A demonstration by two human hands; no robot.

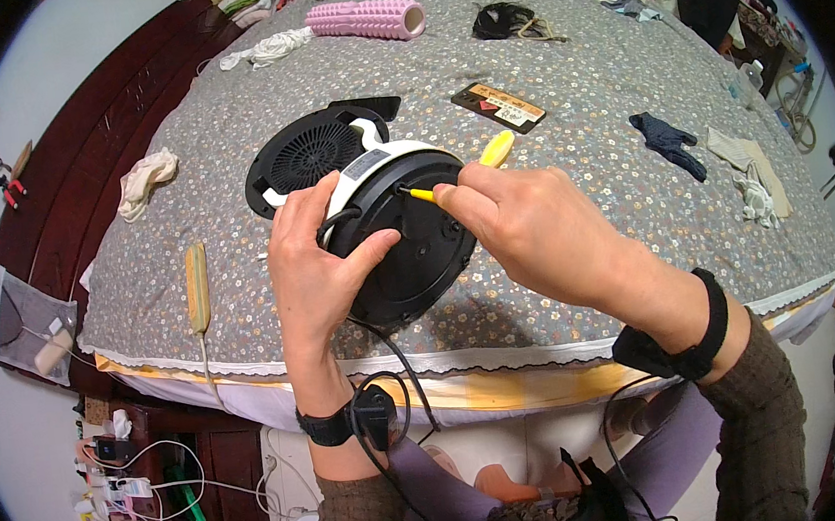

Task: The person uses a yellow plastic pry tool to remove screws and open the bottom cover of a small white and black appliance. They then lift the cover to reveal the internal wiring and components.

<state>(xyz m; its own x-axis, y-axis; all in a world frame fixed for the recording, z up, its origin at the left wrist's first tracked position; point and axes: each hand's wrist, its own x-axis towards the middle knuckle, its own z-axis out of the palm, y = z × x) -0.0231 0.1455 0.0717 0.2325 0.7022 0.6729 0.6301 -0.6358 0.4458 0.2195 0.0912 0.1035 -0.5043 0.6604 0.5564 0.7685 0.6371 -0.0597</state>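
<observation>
A small black-and-white fan [422, 250] lies on the bedspread, its round black base turned up toward me. Its slotted black grille [312, 155] is at the far left end. My left hand [311, 251] grips the base's left edge, thumb across the black underside and fingers round the white rim. In my right hand [535, 224] is a yellow screwdriver [498, 149], pinched between thumb and fingers. The tool's narrow end points left and meets the base near a small recess; whether it sits in a screw is too small to tell. A black cord [401, 352] runs from the fan toward me.
On the flowered bedspread [227, 269] lie a pink foam roller [364, 21], a dark flat box [498, 107], a black hair bundle [505, 21], a cream corded stick [198, 287] and dark blue cloth [668, 144]. A wooden headboard [86, 162] stands left. Cables hang by a nightstand [232, 469].
</observation>
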